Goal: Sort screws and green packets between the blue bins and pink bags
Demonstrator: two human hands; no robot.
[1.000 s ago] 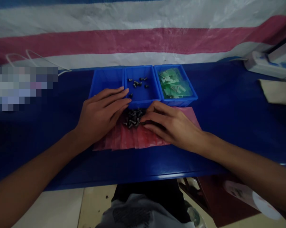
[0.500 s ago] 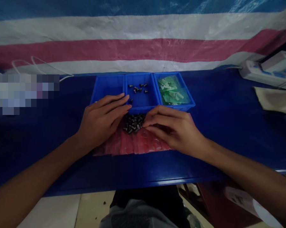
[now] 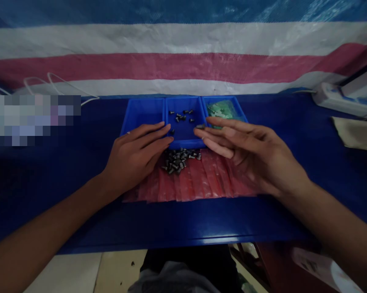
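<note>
My left hand [image 3: 137, 150] lies with its fingers stretched out over the front of the left and middle blue bins, its fingertips at the divider. My right hand [image 3: 250, 150] is turned partly palm-up above the front of the middle and right bins. A dark screw [image 3: 200, 127] rests at its fingertips. Several screws [image 3: 179, 117] are scattered in the middle blue bin [image 3: 186, 143]. A pile of black screws [image 3: 177, 160] sits between the hands on a row of red plastic bags [image 3: 183, 187]. Green bags [image 3: 218, 109] with small pale parts fill the right bin, partly hidden by my right hand.
The left bin [image 3: 145, 110] is partly covered by my left hand. A white power strip [image 3: 336, 97] and a beige cloth [image 3: 354, 132] are at the right of the blue table [image 3: 171, 224]. White cable [image 3: 61, 87] runs at the back left, by a blurred-out patch. Striped sheeting [image 3: 183, 65] hangs behind.
My right hand has lifted off the screw pile, moved up and right, and turned over with a screw at its fingertips. My left hand keeps its place. The view has shifted slightly.
</note>
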